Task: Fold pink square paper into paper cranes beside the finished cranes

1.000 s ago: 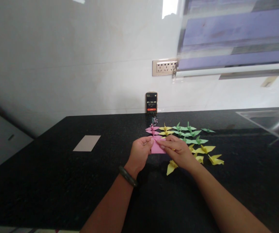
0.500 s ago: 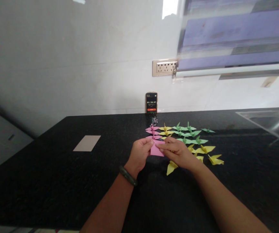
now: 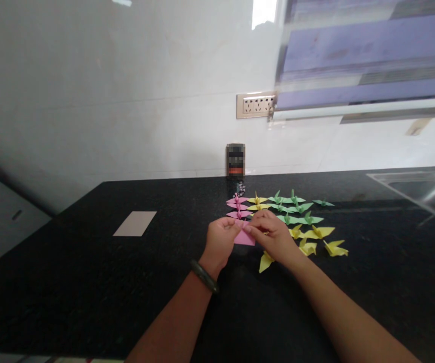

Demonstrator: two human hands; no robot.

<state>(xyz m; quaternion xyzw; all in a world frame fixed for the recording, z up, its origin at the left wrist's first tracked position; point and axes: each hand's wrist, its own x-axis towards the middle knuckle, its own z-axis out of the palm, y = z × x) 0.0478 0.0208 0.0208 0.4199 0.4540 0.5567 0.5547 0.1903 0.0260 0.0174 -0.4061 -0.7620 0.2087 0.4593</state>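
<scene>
A pink square of origami paper [image 3: 244, 238] is held between my two hands above the dark counter. My left hand [image 3: 220, 239] pinches its upper left part, thumb on top. At its upper right edge, the thumb and fingers of my right hand [image 3: 273, 236] grip the paper close to the left thumb. Just beyond the hands stand several folded pink paper cranes [image 3: 237, 207]. Yellow cranes [image 3: 258, 200] and green cranes [image 3: 291, 206] line up to their right. More yellow cranes [image 3: 308, 247] lie beside my right hand, partly hidden by it.
On the left of the black counter [image 3: 88, 282] lies a pale sheet stack [image 3: 135, 224]. A phone [image 3: 236, 161] leans upright against the wall, below a socket panel [image 3: 255, 105]. A metal sink [image 3: 425, 194] is set into the counter at the right.
My right hand has moved slightly up and left along the paper, its fingers now closer to my left thumb at the top edge. Both hands still hold the paper.
</scene>
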